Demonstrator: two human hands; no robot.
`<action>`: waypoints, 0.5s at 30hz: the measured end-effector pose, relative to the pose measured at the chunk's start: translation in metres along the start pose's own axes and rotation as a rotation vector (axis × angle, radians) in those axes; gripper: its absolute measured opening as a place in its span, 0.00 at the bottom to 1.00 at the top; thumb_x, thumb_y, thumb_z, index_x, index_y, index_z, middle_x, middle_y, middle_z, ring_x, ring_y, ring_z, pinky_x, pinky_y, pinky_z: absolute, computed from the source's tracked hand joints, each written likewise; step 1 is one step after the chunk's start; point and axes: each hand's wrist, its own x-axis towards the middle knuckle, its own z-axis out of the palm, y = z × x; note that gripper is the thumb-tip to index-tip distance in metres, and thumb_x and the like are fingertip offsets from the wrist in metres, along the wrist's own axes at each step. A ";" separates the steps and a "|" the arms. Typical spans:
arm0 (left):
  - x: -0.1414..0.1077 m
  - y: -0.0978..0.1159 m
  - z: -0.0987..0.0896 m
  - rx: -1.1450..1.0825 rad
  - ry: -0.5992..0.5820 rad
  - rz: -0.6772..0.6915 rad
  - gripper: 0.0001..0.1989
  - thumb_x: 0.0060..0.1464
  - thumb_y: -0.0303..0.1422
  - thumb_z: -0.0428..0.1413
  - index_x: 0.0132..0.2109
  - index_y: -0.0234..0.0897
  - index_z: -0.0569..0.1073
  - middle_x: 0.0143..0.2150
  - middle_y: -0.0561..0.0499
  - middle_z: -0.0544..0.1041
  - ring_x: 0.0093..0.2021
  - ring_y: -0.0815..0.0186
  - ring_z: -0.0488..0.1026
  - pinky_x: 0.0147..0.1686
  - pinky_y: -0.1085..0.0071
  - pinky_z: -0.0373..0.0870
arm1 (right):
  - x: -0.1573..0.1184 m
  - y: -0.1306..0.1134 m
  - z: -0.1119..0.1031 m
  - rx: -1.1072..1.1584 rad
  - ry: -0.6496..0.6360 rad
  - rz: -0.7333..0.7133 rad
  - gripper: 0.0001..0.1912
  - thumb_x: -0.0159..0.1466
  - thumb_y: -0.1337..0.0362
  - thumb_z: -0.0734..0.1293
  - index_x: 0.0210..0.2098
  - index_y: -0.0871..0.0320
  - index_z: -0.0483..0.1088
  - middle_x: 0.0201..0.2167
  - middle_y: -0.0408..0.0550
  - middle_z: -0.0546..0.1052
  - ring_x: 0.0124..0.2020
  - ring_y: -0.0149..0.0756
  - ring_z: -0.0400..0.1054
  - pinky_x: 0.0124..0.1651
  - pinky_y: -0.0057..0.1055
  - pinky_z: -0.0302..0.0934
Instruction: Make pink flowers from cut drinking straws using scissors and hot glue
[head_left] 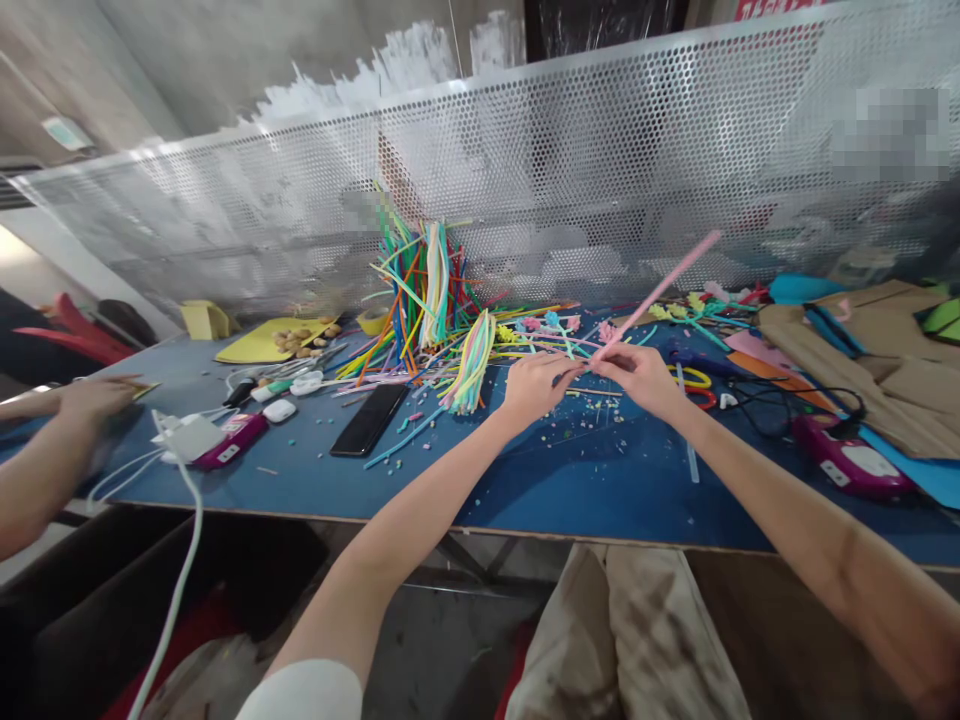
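A long pink pipe cleaner [667,283] slants up and to the right from between my two hands, above the blue table [517,497]. My right hand [643,376] pinches it near its lower end. My left hand [534,388] is closed at that same end, its fingertips close to those of the right; the exact grip is hidden by the fingers. Just behind my hands lie small pipe-cleaner flowers [553,320] in pink, blue and yellow. A bundle of pastel pipe cleaners [472,362] rests left of my left hand. Small coloured bits are scattered in front.
A black phone [370,420] lies to the left, near a purple device [234,440] with white cables. Scissors [694,378], another purple device [851,458] and brown paper [870,350] are on the right. A perforated metal screen [600,170] borders the back. Another person's hand [94,398] is far left.
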 end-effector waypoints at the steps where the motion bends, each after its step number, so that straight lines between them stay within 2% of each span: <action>1: 0.000 0.001 -0.001 -0.012 0.005 -0.004 0.12 0.67 0.40 0.54 0.45 0.44 0.81 0.44 0.54 0.84 0.43 0.68 0.80 0.44 0.70 0.73 | 0.001 0.001 0.001 0.068 0.015 0.028 0.14 0.59 0.51 0.74 0.35 0.54 0.78 0.33 0.45 0.80 0.36 0.39 0.75 0.44 0.37 0.69; 5: 0.001 0.003 -0.003 -0.041 0.032 -0.037 0.12 0.66 0.40 0.55 0.46 0.44 0.82 0.43 0.53 0.84 0.43 0.67 0.80 0.44 0.69 0.74 | 0.003 0.007 0.005 0.353 0.083 0.114 0.15 0.55 0.52 0.77 0.34 0.55 0.77 0.30 0.43 0.78 0.33 0.33 0.71 0.43 0.34 0.67; 9: 0.001 0.003 -0.004 -0.023 0.061 -0.069 0.12 0.66 0.41 0.55 0.45 0.44 0.82 0.43 0.52 0.84 0.42 0.66 0.80 0.42 0.68 0.73 | 0.006 0.008 0.003 0.508 0.162 0.106 0.14 0.53 0.54 0.78 0.31 0.56 0.76 0.30 0.42 0.75 0.31 0.30 0.67 0.41 0.32 0.66; 12: 0.000 0.002 -0.005 0.016 0.060 -0.090 0.13 0.66 0.41 0.54 0.46 0.44 0.82 0.44 0.51 0.84 0.42 0.64 0.80 0.42 0.67 0.73 | 0.011 0.007 -0.007 0.498 0.239 0.060 0.15 0.53 0.54 0.78 0.30 0.57 0.75 0.30 0.44 0.75 0.32 0.30 0.65 0.42 0.31 0.65; 15: 0.000 0.001 -0.007 0.036 0.048 -0.123 0.13 0.67 0.40 0.53 0.49 0.46 0.80 0.46 0.51 0.84 0.44 0.64 0.80 0.45 0.67 0.72 | 0.019 0.009 -0.030 0.506 0.327 0.049 0.20 0.61 0.46 0.71 0.39 0.57 0.75 0.40 0.49 0.77 0.35 0.30 0.66 0.42 0.30 0.65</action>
